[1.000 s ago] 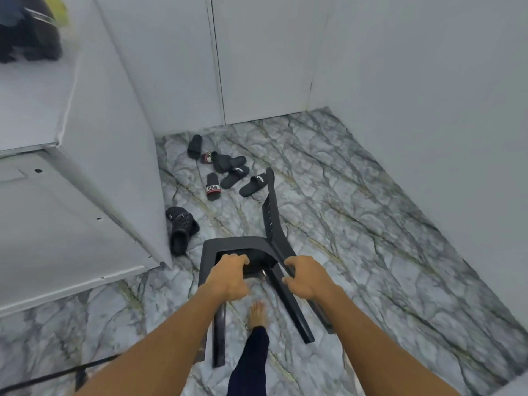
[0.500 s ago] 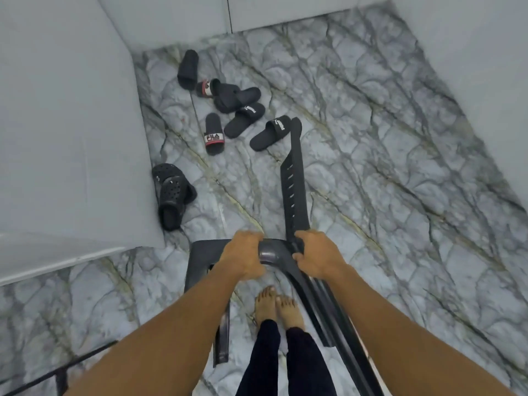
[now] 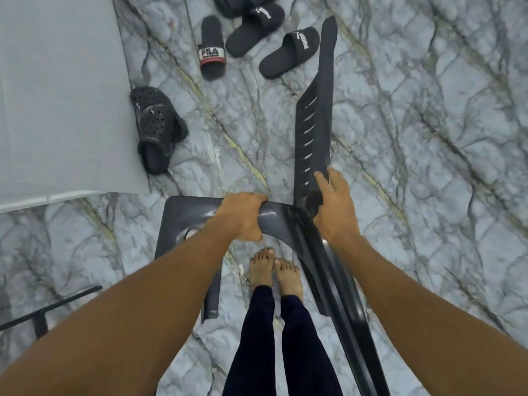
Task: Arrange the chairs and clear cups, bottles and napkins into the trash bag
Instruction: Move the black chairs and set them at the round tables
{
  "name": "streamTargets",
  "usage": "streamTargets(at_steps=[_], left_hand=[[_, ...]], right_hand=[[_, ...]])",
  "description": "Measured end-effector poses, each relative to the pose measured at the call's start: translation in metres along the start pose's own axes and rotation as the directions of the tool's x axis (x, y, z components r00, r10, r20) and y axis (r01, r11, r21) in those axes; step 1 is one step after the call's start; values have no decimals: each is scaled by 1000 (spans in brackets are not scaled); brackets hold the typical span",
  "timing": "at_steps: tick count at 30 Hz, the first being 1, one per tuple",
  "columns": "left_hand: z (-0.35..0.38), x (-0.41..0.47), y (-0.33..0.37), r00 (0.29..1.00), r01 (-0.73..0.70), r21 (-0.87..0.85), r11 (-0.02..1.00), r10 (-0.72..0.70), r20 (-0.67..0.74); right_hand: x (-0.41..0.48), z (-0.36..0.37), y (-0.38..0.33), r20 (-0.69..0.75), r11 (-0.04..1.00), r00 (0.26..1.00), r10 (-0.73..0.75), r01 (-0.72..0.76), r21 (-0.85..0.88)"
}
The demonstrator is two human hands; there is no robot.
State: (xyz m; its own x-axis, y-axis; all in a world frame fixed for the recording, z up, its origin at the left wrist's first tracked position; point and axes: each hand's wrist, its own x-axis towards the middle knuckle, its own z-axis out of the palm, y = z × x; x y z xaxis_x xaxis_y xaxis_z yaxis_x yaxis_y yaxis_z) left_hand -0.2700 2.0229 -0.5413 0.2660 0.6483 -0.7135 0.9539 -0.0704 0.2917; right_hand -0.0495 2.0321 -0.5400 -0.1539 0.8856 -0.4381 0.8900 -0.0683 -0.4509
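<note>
- The dark plastic chair (image 3: 285,221) is held tipped on its side above the marble floor (image 3: 428,138), directly in front of the person's bare feet (image 3: 274,270), its slotted backrest pointing away toward the slides.
- The left hand (image 3: 243,215) is clamped over the seat's front edge; the right hand (image 3: 334,207) is wrapped around the base of the backrest, just beside the left.
- Risk: the smooth plastic could slip from either grip, dropping a leg onto the toes below.
- Risk: setting it down forward could catch the nearest slide (image 3: 288,52) or the clogs (image 3: 155,127) lying by the white cabinet (image 3: 57,95).
</note>
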Motion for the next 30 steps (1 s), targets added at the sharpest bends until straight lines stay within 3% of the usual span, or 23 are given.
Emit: streamTargets(at_steps=[3, 6, 9, 11, 16, 23, 27, 30], left_hand=[[-4, -1, 1, 1000, -7, -16, 1000, 7, -10], [-5, -2, 4, 1000, 8, -29, 1000, -8, -25], [-11, -7, 6, 1000, 20, -27, 999, -20, -23], [-20, -15, 7, 999, 26, -34, 999, -28, -37], [-58, -58, 9, 991, 76, -33, 997, -79, -112], [-105, -144, 20, 913, 181, 29, 983, -157, -377], [-79, -202, 33, 825, 271, 58, 961, -201, -528], [-36, -237, 51, 822, 330, 0, 944, -288, -492]], right_hand=[[10, 4, 5, -48, 977, 990, 133, -123, 173], [19, 6, 8, -44, 951, 977, 208, -192, 241], [31, 0, 12, -34, 876, 941, 336, -300, 379], [34, -10, 9, -7, 842, 939, 345, -306, 445], [26, -52, -25, -70, 828, 982, 173, -107, 550], [-8, -116, -84, -177, 816, 984, -32, 128, 564], [-60, -134, -107, -210, 760, 962, -175, 267, 593], [-103, -129, -114, -130, 805, 965, -229, 263, 532]])
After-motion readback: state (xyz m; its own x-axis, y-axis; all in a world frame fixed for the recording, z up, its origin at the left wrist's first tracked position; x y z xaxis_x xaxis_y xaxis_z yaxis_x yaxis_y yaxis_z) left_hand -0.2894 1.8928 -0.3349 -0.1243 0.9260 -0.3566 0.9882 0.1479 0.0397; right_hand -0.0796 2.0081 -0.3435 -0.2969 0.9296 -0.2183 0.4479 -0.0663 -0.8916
